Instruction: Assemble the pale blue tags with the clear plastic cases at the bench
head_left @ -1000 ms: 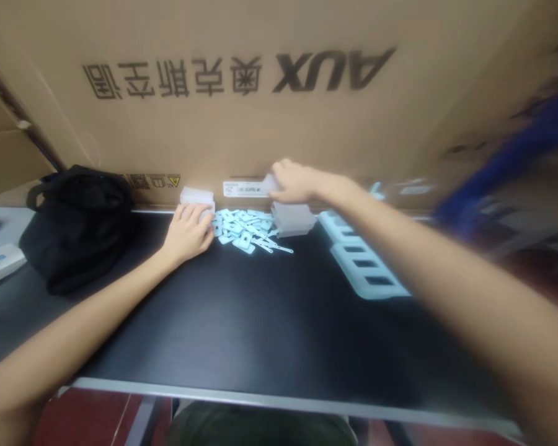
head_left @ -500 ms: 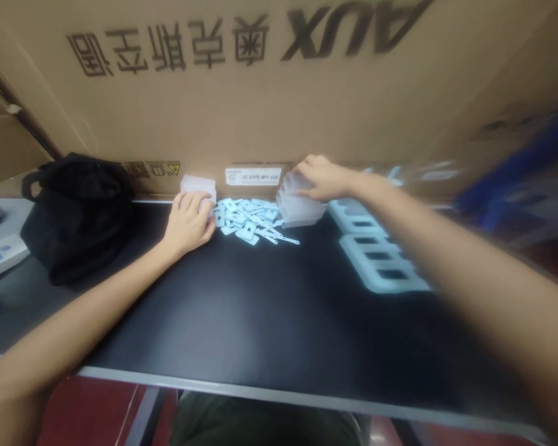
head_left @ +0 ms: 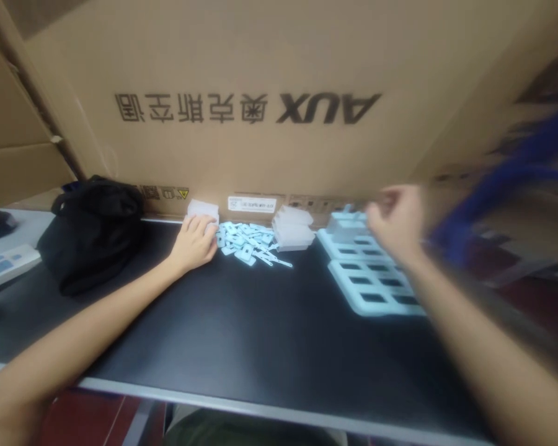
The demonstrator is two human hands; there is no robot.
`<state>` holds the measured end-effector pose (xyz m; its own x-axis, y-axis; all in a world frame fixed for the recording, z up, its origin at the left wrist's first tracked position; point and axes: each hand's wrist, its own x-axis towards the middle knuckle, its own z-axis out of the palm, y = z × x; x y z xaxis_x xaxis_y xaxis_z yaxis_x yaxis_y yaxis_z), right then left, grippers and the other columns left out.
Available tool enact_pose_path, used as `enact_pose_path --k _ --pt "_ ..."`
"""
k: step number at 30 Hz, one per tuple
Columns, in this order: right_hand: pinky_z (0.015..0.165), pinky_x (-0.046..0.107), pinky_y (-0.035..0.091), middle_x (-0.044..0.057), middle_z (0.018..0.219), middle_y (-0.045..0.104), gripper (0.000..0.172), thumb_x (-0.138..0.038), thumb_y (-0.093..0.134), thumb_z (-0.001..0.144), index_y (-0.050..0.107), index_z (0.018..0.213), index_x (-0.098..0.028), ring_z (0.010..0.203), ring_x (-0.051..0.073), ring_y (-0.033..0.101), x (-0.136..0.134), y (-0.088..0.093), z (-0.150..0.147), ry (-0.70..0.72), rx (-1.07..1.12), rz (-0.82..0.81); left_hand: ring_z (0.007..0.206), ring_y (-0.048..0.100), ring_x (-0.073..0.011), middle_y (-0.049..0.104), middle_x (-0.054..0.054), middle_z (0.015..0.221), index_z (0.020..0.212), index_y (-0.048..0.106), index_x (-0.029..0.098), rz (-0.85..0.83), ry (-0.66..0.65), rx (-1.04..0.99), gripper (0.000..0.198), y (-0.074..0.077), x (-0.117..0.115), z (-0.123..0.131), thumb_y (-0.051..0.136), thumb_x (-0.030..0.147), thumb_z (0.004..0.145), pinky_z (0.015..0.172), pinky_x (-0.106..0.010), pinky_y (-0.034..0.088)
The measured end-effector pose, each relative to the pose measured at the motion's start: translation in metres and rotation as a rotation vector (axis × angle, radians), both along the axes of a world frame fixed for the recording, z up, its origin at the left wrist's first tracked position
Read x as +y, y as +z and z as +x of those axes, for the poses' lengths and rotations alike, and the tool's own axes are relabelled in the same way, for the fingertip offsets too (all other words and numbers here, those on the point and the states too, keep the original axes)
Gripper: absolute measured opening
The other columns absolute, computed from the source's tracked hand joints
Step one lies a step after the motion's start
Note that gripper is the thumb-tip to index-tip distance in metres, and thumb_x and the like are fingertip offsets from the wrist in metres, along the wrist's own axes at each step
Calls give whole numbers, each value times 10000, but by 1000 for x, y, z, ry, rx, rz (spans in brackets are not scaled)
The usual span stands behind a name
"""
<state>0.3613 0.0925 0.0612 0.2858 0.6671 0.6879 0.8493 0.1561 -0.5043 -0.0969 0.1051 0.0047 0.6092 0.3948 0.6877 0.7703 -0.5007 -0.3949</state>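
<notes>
My left hand (head_left: 195, 244) rests at the left side of a light-blue heap, its curled fingers around the front of a translucent white plastic box (head_left: 203, 209). The heap holds many flat light-blue plastic tags (head_left: 246, 241) with square windows and thin strips. Just right of it stand several translucent white boxes (head_left: 292, 230), touched by neither hand. My right hand (head_left: 400, 223) is raised over the far right part of a light-blue slotted rack (head_left: 353, 282). Motion smears its fingers, and I cannot make out anything in them. A translucent box (head_left: 348, 226) sits in the rack's back row.
A large cardboard carton (head_left: 242, 155) with upside-down print stands along the table's back edge. At the left lie a black cloth bag (head_left: 93, 235) and a white-and-blue box (head_left: 9, 266). Something blue (head_left: 483, 192) shows at the right. The black tabletop (head_left: 260, 334) has a pale front edge.
My right hand has left the right-hand group of translucent boxes and moved right, over the rack. My left hand stays at its box. The head view has tilted up.
</notes>
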Motion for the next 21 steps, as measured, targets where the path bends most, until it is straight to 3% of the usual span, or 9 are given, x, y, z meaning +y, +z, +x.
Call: enact_pose_path --k 3,7,11,15,18,21 --pt "968 477 500 192 1161 597 411 -406 582 824 432 1176 -255 1015 334 620 1 -24 29 -39 251 -203 1140 626 -322 708 -150 1225 1058 664 177 12 -85 70 188 2 0 -1 552 126 916 1005 -487 468" --pt "803 402 553 85 979 615 464 -385 617 777 402 1172 -268 857 269 636 9 -43 39 80 337 -373 1094 635 -297 727 -128 1153 963 661 189 59 -200 163 156 5 -1 0 546 97 912 937 -438 482" --pt "751 355 558 35 971 612 480 -327 608 749 396 1174 -253 816 221 637 11 -45 36 169 322 -454 1051 644 -275 734 -110 1102 934 670 202 18 -248 189 153 7 -4 3 549 109 918 885 -413 490" --pt "756 370 531 4 813 595 376 -390 717 708 470 954 -249 779 226 614 10 -42 35 184 252 -534 1039 648 -269 740 -111 1080 933 686 200 -29 -253 178 165 9 -5 4 552 106 911 867 -413 508" --pt "732 379 514 19 799 633 461 -549 782 690 503 902 -250 795 250 626 11 -43 30 166 165 -597 1034 650 -268 740 -112 1073 926 683 198 -26 -253 185 168 9 -4 4 548 100 909 868 -413 514" --pt "694 389 496 69 805 674 516 -727 695 747 548 847 -243 791 282 649 13 -46 20 123 23 -663 1020 647 -261 736 -108 1058 918 670 194 -2 -260 202 159 8 -3 4 546 93 911 862 -398 508"
